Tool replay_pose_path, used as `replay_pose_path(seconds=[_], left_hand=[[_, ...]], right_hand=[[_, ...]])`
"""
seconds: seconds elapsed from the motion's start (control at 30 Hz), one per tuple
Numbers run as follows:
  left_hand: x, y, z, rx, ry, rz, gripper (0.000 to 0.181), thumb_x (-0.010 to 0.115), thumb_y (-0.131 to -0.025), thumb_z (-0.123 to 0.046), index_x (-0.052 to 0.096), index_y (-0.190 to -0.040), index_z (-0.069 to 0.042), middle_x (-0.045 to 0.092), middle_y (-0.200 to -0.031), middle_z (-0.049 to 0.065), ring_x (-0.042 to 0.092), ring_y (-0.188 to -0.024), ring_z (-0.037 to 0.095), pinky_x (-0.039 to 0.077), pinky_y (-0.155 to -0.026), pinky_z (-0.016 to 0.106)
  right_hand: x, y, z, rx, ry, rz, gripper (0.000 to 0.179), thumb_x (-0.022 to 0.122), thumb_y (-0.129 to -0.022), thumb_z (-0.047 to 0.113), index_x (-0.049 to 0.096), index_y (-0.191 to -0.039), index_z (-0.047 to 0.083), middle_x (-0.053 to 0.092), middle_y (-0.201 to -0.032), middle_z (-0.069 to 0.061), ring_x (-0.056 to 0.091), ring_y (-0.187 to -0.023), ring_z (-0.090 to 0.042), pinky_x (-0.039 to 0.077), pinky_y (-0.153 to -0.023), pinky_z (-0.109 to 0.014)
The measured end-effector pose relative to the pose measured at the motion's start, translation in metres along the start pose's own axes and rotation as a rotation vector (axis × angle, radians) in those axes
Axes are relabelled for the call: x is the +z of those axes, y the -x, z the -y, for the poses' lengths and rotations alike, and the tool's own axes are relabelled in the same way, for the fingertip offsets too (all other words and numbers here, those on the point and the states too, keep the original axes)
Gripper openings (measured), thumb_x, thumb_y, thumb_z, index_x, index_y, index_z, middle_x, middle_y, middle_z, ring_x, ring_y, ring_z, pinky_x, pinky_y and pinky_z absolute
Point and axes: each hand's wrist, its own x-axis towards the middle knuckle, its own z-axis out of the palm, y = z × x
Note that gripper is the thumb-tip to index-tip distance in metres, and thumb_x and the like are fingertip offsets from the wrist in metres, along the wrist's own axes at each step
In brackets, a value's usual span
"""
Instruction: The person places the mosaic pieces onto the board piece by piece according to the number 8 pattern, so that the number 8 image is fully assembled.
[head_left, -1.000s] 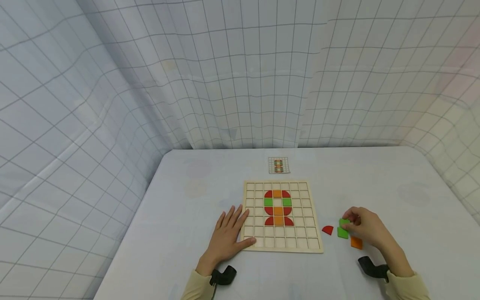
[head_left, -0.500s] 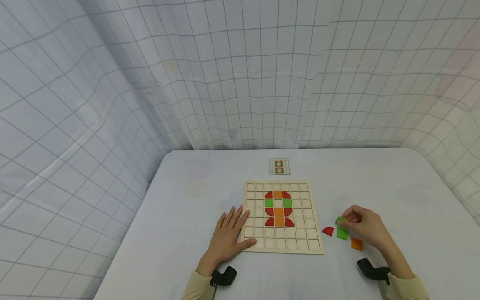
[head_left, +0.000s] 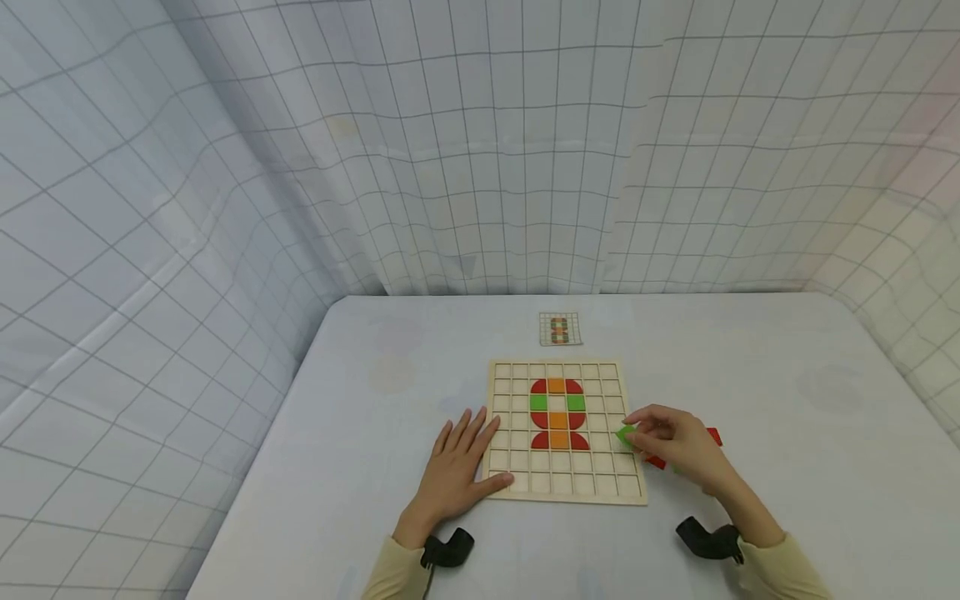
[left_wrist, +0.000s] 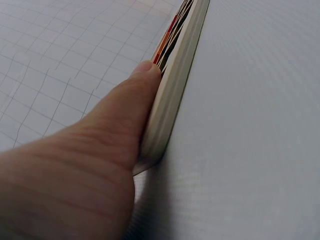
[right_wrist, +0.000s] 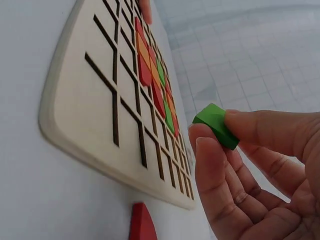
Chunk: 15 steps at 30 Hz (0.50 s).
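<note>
A wooden grid board (head_left: 525, 487) lies on the table, with red, orange and green pieces set in its middle columns. My left hand (head_left: 450, 479) rests with spread fingers on the board's left edge, its thumb on the near left corner. Between thumb and fingertips my right hand (head_left: 678, 446) pinches a green tile (right_wrist: 217, 125), held over the board's right edge. Close beneath that hand lies a red quarter-round piece (head_left: 658, 462). Another red piece (head_left: 714, 436) shows partly behind the hand. The hand hides other loose pieces.
A small pattern card (head_left: 560, 329) with a matching coloured figure lies beyond the board. White grid-lined curtains (head_left: 487, 167) hang behind the table and at its sides. Black wrist devices sit on both wrists.
My right hand has picked up the green tile and carried it left to the board's right edge. My left hand has stayed in place on the board.
</note>
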Motion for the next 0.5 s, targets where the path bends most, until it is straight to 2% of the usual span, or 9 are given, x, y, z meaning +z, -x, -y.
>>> replay_pose_path(seconds=[0.1, 0.3, 0.5], left_hand=[[0.0, 0.0, 0.0, 0.002, 0.008, -0.002, 0.084, 0.052, -0.087, -0.062, 0.024, -0.153, -0.018, 0.017, -0.156, 0.006, 0.008, -0.143, 0.026, 0.002, -0.113, 0.046], [-0.001, -0.002, -0.001, 0.0, -0.008, 0.001, 0.084, 0.051, -0.087, -0.063, 0.022, -0.153, -0.019, 0.016, -0.157, 0.005, 0.007, -0.143, 0.026, 0.002, -0.113, 0.045], [-0.002, -0.001, -0.003, -0.011, 0.004, 0.01, 0.084, 0.053, -0.087, -0.062, 0.023, -0.153, -0.019, 0.017, -0.156, 0.005, 0.008, -0.143, 0.026, 0.002, -0.113, 0.045]], right_hand=[[0.014, -0.005, 0.005, -0.007, -0.013, 0.037, 0.025, 0.074, -0.084, 0.018, 0.065, -0.101, 0.002, 0.063, -0.08, -0.008, 0.063, -0.065, -0.024, 0.051, -0.054, -0.029], [0.038, -0.015, 0.012, -0.085, 0.052, 0.067, 0.017, 0.075, -0.083, 0.019, 0.065, -0.09, 0.008, 0.062, -0.077, 0.0, 0.057, -0.065, -0.017, 0.048, -0.056, -0.025], [0.06, -0.023, 0.013, -0.136, 0.083, 0.106, 0.013, 0.077, -0.081, 0.014, 0.065, -0.085, 0.011, 0.062, -0.076, 0.003, 0.058, -0.065, -0.013, 0.05, -0.057, -0.025]])
